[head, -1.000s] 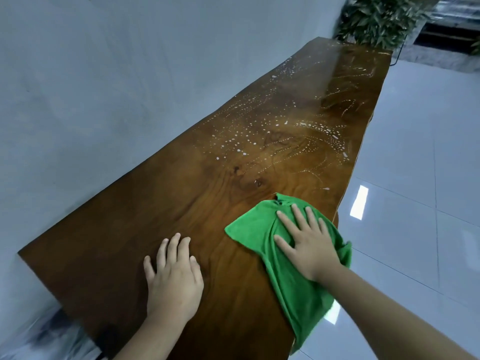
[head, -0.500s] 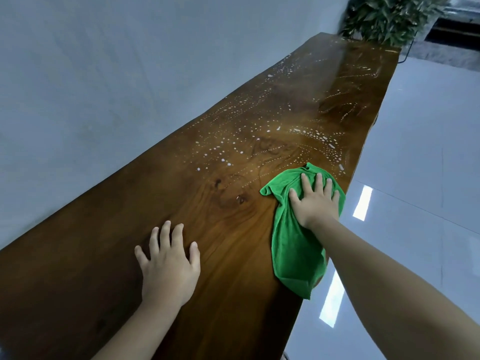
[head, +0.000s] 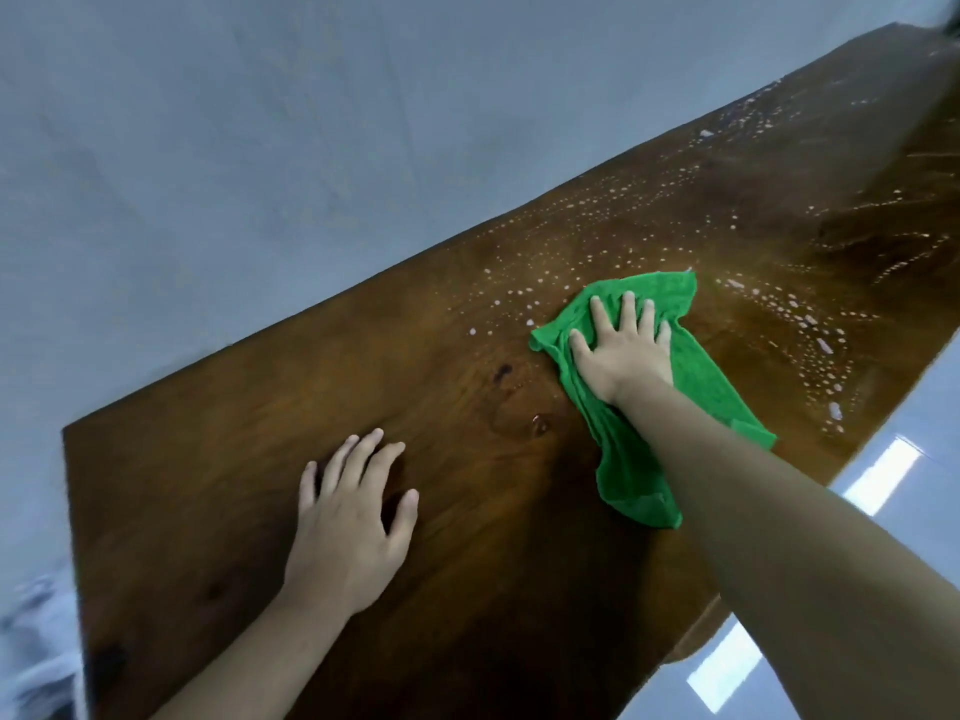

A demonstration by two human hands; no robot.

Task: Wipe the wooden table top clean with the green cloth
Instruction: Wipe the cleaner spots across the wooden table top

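Note:
A long dark wooden table top (head: 467, 511) runs from the near left to the far right. White droplets (head: 623, 236) speckle its far half. The green cloth (head: 701, 376) lies crumpled on the middle of the top, at the near edge of the speckled area. My right hand (head: 623, 350) presses flat on the cloth with fingers spread and straight. My left hand (head: 353, 517) rests flat on the bare wood nearer to me, fingers straight, holding nothing.
A pale grey wall (head: 260, 174) runs along the table's left side. Glossy pale floor tiles (head: 883, 470) with light reflections lie past the table's right edge. The table's near end (head: 72, 511) is at the left.
My right hand has pushed the green cloth away from the table's right edge toward the wall side and into the droplets. My left hand stays flat on the wood. The view has swung left.

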